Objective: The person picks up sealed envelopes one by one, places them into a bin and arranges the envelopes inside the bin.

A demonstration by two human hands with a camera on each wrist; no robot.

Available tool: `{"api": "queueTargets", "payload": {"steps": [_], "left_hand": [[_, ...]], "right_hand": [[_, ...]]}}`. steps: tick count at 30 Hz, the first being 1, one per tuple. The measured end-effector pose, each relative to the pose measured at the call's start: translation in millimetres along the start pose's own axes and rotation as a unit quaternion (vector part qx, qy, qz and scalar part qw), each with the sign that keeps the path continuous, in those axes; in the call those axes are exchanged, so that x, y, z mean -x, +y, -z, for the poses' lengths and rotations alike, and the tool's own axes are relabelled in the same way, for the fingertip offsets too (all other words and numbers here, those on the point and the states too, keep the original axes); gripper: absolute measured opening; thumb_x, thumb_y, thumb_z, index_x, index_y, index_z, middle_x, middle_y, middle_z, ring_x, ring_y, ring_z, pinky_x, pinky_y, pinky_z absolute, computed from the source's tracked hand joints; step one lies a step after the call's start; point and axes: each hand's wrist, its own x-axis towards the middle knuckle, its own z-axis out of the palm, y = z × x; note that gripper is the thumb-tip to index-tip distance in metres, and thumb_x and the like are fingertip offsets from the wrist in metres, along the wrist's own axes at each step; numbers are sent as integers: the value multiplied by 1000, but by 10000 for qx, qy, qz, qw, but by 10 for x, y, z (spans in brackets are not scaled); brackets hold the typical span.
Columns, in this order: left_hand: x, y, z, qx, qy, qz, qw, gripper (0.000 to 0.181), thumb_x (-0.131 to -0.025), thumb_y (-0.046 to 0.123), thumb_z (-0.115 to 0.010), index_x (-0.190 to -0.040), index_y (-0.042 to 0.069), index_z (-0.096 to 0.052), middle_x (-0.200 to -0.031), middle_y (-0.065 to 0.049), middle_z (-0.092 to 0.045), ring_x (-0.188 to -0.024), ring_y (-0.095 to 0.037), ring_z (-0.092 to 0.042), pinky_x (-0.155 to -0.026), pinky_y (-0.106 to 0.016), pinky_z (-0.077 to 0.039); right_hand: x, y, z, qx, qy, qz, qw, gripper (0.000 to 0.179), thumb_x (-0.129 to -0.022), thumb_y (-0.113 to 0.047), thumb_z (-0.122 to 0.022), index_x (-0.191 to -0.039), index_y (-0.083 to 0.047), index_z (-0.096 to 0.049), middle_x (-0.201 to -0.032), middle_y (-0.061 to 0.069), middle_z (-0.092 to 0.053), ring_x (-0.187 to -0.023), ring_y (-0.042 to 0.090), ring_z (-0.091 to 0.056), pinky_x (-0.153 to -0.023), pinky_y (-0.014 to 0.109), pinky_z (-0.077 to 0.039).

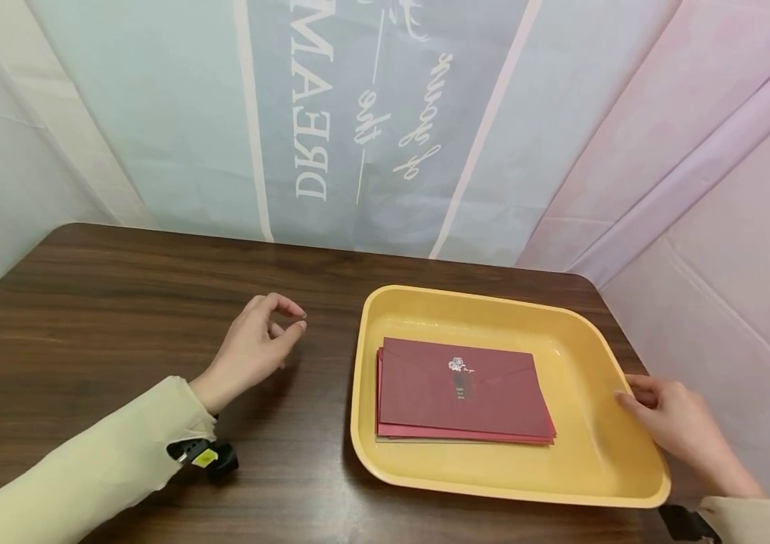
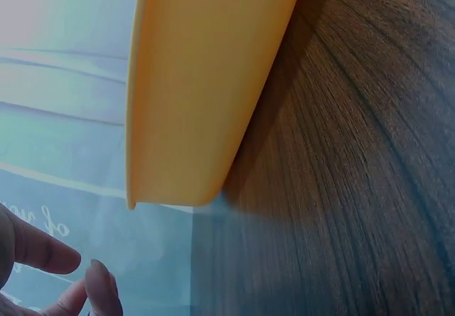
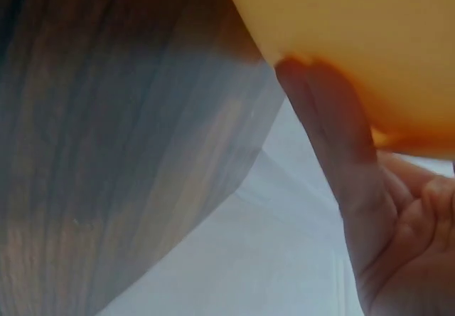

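A yellow plastic tray (image 1: 466,468) sits at the right of the table, and a small stack of dark red envelopes (image 1: 419,385) lies inside it. At the tray's right side, my right hand (image 1: 684,427) grips the rim, thumb over the inside and fingers on the outer wall. The right wrist view shows those fingers (image 3: 330,117) against the tray's yellow wall. My left hand (image 1: 255,344) hovers above the table left of the tray, holding nothing. Its fingers are loosely bent, with thumb and index fingertip slightly apart.
The dark wood-grain table (image 1: 119,317) has rounded back corners. A pale printed cloth backdrop (image 1: 194,136) with mirrored lettering hangs behind it, and pinkish cloth (image 1: 731,249) rises along the right side. Black straps (image 1: 218,457) with small devices circle the wrists.
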Motion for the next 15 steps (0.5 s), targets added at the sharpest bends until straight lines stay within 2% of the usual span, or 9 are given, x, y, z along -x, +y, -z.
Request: {"api": "queueTargets", "payload": {"steps": [3, 5, 8, 10, 12, 15], "left_hand": [[25, 10, 20, -117, 11, -106, 9999, 17, -93, 13, -59, -107, 5, -58, -110, -17, -50, -57, -14, -57, -56, -31, -48], [40, 24, 26, -229, 60, -252, 9994, 16, -92, 13, -59, -107, 5, -59, -110, -16, -51, -61, -14, -57, -59, -31, -47], [54, 49, 27, -393, 143, -499, 9979, 16, -92, 12, -60, -106, 5, -60, -110, -15, -52, -67, -13, -56, -63, -31, -44], [60, 66, 33, -457, 148, -611, 9970, 16, -92, 12, -60, -107, 5, -61, -110, -15, -52, -67, -13, -56, -64, -30, -43], [70, 87, 52, -516, 105, -650, 9965, 17, -92, 13, -60, -107, 5, -60, -110, -15, -51, -67, -13, -55, -62, -30, -43], [92, 123, 84, -574, -14, -648, 9962, 19, -92, 15, -61, -109, 6, -60, -112, -15, -50, -67, -13, -55, -61, -29, -43]], "right_hand": [[8, -1, -36, 31, 78, 44, 10000, 40, -91, -20, -63, -113, 14, -61, -88, 27, -70, -71, 25, -68, -57, 25, -45], [4, 11, -27, 1, -70, 68, 10000, 42, -93, -19, -60, -115, 17, -58, -94, 31, -68, -78, 36, -69, -59, 26, -47], [-6, 25, 33, 46, -369, 30, 9993, 47, -96, -23, -56, -118, 18, -55, -96, 32, -67, -85, 43, -67, -62, 32, -50], [-20, 22, 82, 85, -595, 29, 9982, 48, -98, -28, -54, -119, 15, -56, -96, 28, -69, -83, 37, -67, -64, 35, -50], [-26, -5, 113, 140, -706, 37, 9974, 46, -98, -34, -52, -115, 8, -60, -88, 19, -71, -76, 22, -65, -61, 33, -47], [-39, -59, 147, 184, -859, 90, 9961, 39, -99, -37, -49, -109, -2, -62, -76, 5, -65, -65, 7, -53, -57, 26, -39]]}}
